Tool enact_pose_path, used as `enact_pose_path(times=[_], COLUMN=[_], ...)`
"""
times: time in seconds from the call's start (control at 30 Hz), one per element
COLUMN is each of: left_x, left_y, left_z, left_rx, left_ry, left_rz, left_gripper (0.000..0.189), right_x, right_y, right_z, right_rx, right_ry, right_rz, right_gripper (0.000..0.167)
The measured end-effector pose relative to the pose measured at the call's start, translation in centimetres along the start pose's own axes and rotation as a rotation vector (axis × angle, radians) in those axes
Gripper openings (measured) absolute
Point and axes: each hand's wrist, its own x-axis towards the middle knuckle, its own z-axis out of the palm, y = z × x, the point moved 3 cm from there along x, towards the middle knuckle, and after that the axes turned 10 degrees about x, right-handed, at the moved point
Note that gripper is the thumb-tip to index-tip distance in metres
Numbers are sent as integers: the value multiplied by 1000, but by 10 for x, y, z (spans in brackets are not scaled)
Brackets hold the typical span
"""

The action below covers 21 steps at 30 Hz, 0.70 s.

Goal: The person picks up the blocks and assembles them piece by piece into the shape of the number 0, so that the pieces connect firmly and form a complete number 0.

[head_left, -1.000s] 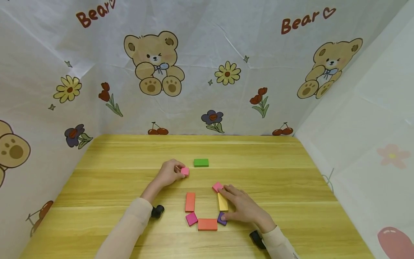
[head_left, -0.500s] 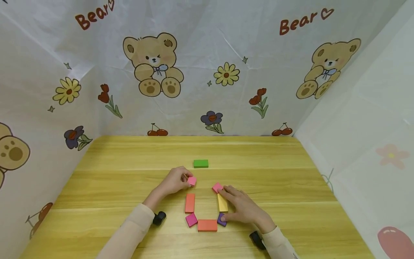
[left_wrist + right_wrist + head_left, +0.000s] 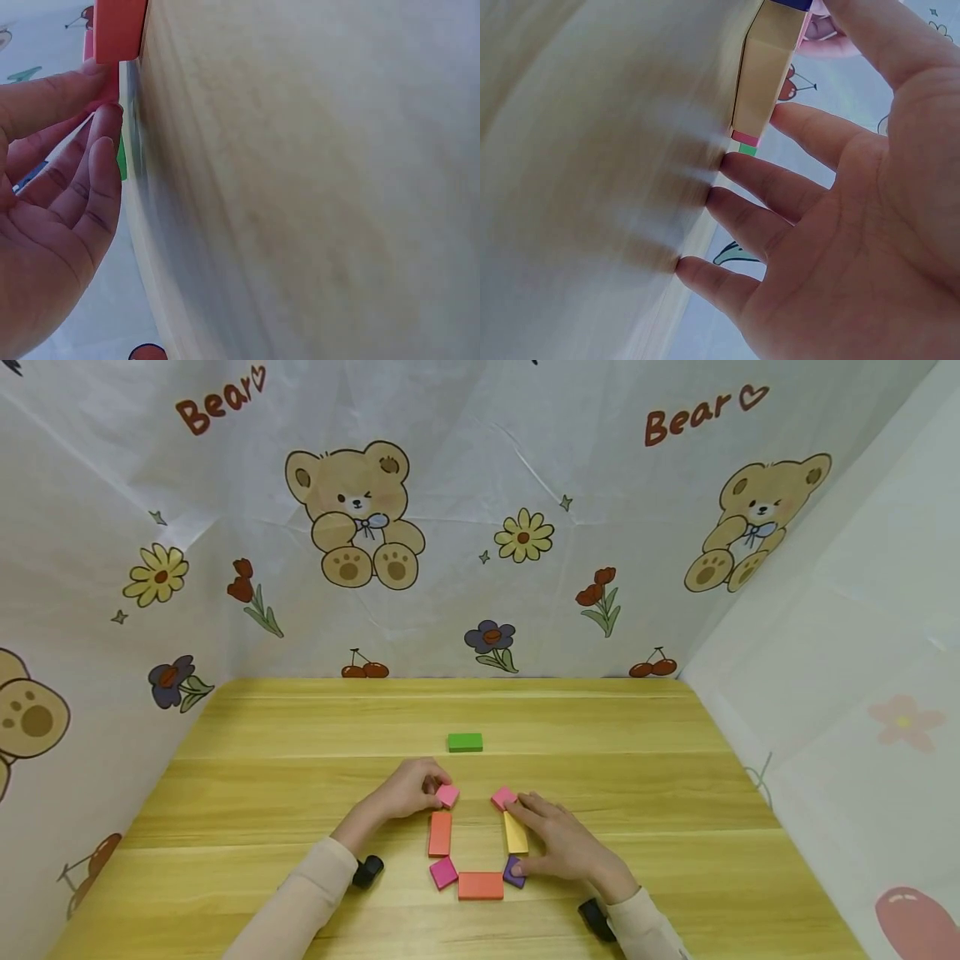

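My left hand (image 3: 408,787) pinches a small pink square block (image 3: 448,796) by its left side, just beyond an upright orange rectangular block (image 3: 440,835). Below that lie a magenta square block (image 3: 443,872) and a second orange block (image 3: 481,886), set crosswise. With spread fingers, my right hand (image 3: 566,839) rests along the right side. Its thumb touches a purple block (image 3: 515,880), and its index finger lies near where a yellow block (image 3: 515,835) meets another pink block (image 3: 503,797). The right wrist view shows its other fingertips on the table.
A green rectangular block (image 3: 465,742) lies farther back on the wood-grain table (image 3: 600,727). White sheeting printed with bears and flowers hangs behind the table and along both sides. Black wrist devices (image 3: 367,872) sit under both wrists.
My left hand has brought its pink block toward me and slightly right, from beside the green block to the far end of the left orange block. My right hand stays in place.
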Motion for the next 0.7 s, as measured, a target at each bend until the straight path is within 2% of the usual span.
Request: enact_pose_path(times=[0.3,0.7], left_x=[-1,0], left_y=[1,-1], left_z=[2,3], left_rx=[-10,-24], left_ry=[-27,-39], left_rz=[40,32], left_gripper=[25,28], right_x=[0,0], right_y=[1,1], right_z=[1,0], right_rx=[12,11], right_ry=[-9,3], right_rz=[20,11], right_gripper=[85,85])
